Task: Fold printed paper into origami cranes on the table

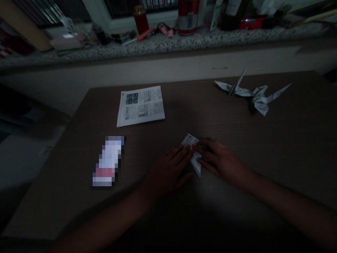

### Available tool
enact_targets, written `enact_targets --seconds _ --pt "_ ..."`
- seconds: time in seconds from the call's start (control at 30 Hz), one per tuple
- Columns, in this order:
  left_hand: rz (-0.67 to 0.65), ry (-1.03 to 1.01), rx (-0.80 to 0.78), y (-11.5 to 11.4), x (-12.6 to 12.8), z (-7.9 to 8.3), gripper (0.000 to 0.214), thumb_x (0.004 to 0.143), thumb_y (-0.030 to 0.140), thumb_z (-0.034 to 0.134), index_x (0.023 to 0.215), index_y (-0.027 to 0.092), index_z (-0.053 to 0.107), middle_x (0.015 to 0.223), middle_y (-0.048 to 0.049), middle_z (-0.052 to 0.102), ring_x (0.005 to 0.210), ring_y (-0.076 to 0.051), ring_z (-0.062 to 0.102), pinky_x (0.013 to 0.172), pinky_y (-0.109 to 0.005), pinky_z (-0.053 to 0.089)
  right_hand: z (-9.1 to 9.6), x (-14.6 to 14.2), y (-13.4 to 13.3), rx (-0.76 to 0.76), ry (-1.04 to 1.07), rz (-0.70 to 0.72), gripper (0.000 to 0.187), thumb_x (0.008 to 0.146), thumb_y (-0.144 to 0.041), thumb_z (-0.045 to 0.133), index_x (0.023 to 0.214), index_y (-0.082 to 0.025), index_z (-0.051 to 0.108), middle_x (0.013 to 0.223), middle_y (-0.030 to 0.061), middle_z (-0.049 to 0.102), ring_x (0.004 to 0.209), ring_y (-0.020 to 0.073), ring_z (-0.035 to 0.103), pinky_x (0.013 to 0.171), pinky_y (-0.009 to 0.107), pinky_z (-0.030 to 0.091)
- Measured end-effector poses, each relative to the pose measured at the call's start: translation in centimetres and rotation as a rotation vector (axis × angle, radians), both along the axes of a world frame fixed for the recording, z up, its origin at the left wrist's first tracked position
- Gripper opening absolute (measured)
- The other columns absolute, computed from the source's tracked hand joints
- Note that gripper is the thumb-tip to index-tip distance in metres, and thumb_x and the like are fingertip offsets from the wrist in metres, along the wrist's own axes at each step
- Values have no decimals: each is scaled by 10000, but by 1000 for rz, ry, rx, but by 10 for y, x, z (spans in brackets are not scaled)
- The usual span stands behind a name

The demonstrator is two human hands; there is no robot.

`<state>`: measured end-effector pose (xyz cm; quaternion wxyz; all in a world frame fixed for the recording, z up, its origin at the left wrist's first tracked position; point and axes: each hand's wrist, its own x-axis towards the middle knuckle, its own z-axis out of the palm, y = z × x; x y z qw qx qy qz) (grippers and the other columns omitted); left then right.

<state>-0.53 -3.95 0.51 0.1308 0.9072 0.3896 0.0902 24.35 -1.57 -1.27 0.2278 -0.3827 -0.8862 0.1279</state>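
Between our fingertips, close in front of us on the dark wooden table [276,140], lies the small folded piece of printed paper [197,168], flat on the wood. Our left hand [168,170] rests palm down, its fingers stretched out and loose, the tips pressing on the paper's left edge. Our right hand [221,160] lies over the right side of the piece with its fingers extended. In this dim light we cannot tell whether its thumb grips underneath or merely presses.

Well to the left of our left fingers sits a flat oblong thing [107,161], blurred beyond naming. Beyond our left fingertips, farther up the table, lies a printed sheet [140,105], unfolded and apart from everything else. Far past our right fingers, near the back edge, two paper cranes [238,89] [262,100] stand touching one another.

Behind the table runs a speckled stone ledge [184,42] crowded with a red can [187,17], a jar [140,19] and smaller clutter.

We judge the risk to be the poor light. An edge we can barely see could be pressed down misaligned, and uneven pressure from our fingertips could let the small piece skid on the smooth wood.
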Motion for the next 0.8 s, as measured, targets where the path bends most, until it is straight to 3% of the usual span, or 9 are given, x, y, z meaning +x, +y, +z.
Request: enact_targets --seconds 0.63,0.8 --pt "-21 -13 10 2 -2 0 627 1060 497 479 1590 190 342 1618 -95 442 1506 -280 383 1213 -470 379 0 2 3 0 13 39 464 1014 -299 575 1471 -219 561 1322 165 618 1213 321 595 992 518 551" --pt "-21 -36 20 3 -3 1 583 1066 484 469 1562 184 403 1590 -114 469 1469 -282 430 1196 -458 407 -1 1 4 37 -43 46 495 1009 -287 563 1498 -216 540 1317 180 597 1149 337 589 950 555 545"
